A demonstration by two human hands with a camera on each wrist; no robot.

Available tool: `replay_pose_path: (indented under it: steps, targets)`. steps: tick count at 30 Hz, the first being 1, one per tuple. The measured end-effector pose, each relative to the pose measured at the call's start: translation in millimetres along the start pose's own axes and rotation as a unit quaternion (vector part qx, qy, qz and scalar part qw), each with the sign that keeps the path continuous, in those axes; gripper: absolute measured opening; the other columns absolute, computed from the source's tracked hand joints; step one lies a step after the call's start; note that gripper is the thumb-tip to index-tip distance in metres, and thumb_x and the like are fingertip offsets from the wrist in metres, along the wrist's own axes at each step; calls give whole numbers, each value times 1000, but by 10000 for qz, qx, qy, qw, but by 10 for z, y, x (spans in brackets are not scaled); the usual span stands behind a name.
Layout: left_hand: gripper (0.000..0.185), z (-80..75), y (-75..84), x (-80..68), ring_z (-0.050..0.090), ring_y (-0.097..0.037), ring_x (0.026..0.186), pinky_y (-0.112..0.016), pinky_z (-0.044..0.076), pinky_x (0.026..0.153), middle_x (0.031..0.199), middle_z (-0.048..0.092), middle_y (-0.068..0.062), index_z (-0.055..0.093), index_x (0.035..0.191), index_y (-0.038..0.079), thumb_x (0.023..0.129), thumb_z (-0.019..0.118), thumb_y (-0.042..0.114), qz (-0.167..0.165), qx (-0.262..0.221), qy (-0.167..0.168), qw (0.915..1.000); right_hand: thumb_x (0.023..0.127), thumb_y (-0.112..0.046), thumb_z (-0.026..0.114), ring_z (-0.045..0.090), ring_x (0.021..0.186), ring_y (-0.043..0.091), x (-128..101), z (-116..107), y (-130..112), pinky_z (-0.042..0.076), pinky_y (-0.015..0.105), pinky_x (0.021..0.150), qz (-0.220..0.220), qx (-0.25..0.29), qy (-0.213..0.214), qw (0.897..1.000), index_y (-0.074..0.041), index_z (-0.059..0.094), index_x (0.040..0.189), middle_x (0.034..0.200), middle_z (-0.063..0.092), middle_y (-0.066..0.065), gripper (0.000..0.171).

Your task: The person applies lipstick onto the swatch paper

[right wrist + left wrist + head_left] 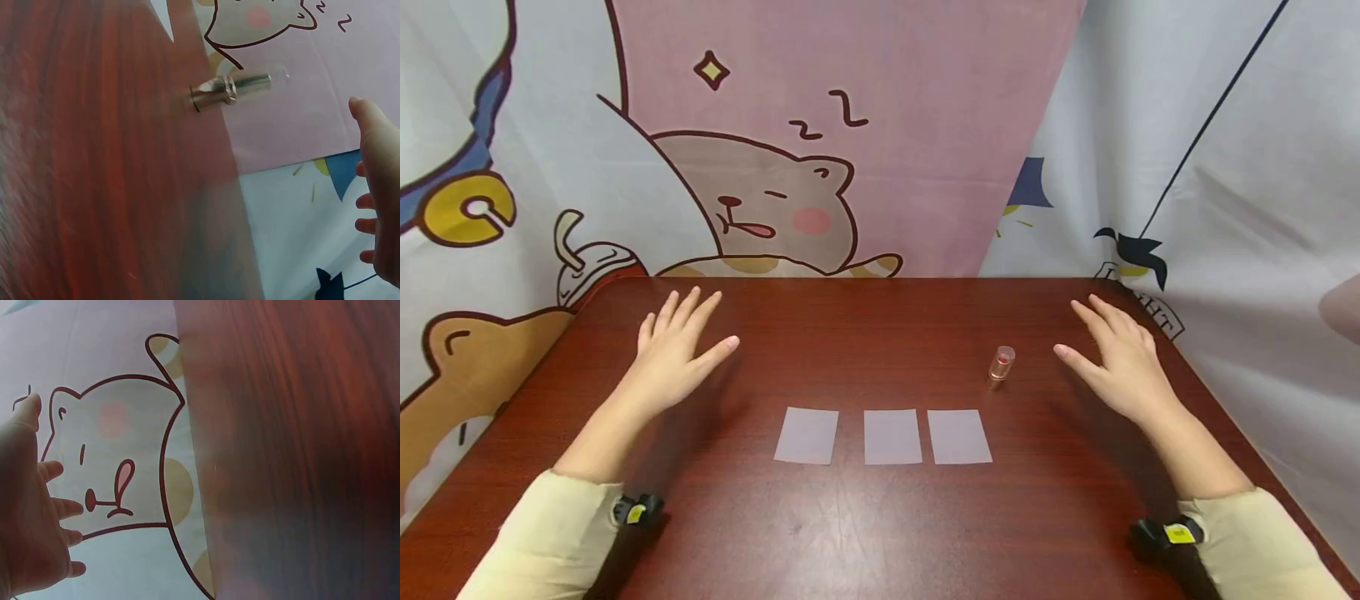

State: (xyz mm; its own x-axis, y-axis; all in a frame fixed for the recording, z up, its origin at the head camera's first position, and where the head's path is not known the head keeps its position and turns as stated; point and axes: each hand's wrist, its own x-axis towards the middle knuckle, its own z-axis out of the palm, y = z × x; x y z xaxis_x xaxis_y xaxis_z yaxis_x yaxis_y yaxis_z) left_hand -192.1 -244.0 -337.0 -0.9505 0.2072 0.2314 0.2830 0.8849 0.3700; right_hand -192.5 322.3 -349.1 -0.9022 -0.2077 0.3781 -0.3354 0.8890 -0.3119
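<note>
My left hand (679, 350) lies flat on the dark red wooden table (880, 517), fingers straight and spread, holding nothing; its fingers (37, 512) also show in the left wrist view. My right hand (1112, 354) rests flat at the right side, fingers spread and empty, with its fingers (375, 187) seen in the right wrist view. A small lipstick tube with a clear cap (1002, 367) (231, 90) stands upright just left of the right hand. Three pale rectangular paper slips, left (807, 435), middle (892, 437) and right (958, 437), lie in a row between my forearms.
A cartoon-printed cloth backdrop (850, 142) hangs behind and around the table. The table's far edge (880, 278) lies just beyond both hands. Cream sleeves cover my forearms, with a black wrist camera mount (638, 510) on each.
</note>
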Motion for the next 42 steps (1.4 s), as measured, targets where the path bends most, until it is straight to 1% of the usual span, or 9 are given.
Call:
replay_pose_path:
  steps: [6,11,15,23,30,33,37,40,42]
  targets:
    - [72,76,106,-23,1,-36,143,-64,-2,106,155,18,-20,25,152,14,95,51,49,308,-434,266,9982,93,-37,61,26,134,44,-37,146,-33,11,67,103,-71,439,129,9989,-3,41,142,147,32,24,64]
    - [70,142,178,-47,6,-35,143,-64,1,106,155,22,-18,27,151,12,95,53,45,517,-746,431,9949,93,-34,62,28,133,43,-55,258,-68,14,66,103,-38,772,110,9969,-2,44,139,145,36,23,59]
    - [69,196,213,-56,9,-33,143,-63,3,106,154,24,-16,28,151,11,95,55,42,622,-986,532,9918,92,-31,64,31,132,43,-66,339,-81,20,66,101,-12,1010,90,9948,-2,46,138,143,39,22,57]
    - [67,277,302,-68,11,-30,143,-61,5,107,153,28,-15,30,150,10,95,58,35,817,-1439,635,9842,90,-32,68,35,129,43,-91,469,-61,28,66,97,225,1525,-184,9879,-5,46,139,141,42,21,59]
    - [65,350,370,-72,13,-30,143,-60,9,108,152,30,-13,31,149,10,94,61,30,987,-1896,627,9749,87,-32,72,43,124,40,-108,578,-53,34,63,95,578,1990,-517,9769,-7,49,137,133,50,21,61]
    - [65,369,406,-74,13,-28,143,-60,13,108,153,30,-11,32,149,11,94,62,28,987,-2131,574,9703,86,-28,73,49,119,38,-107,618,-63,37,59,94,585,2234,-600,9711,-5,50,136,128,54,21,59]
    - [66,376,468,-87,14,-28,143,-62,16,107,153,29,-8,31,150,14,93,63,25,899,-2391,477,9656,85,-24,75,55,111,32,-101,666,-94,41,49,92,524,2381,-672,9675,-5,53,133,120,61,17,56]
    - [67,386,518,-98,15,-28,143,-63,18,105,153,29,-10,31,150,16,93,65,23,861,-2525,388,9630,84,-22,76,59,106,28,-97,699,-118,44,39,88,474,2438,-708,9661,-4,55,130,113,64,14,53]
    - [68,399,548,-102,16,-28,143,-63,19,105,153,27,-12,32,150,17,92,66,21,849,-2611,318,9611,84,-20,76,60,103,28,-94,722,-130,46,35,85,443,2497,-732,9645,-3,56,128,111,65,13,51]
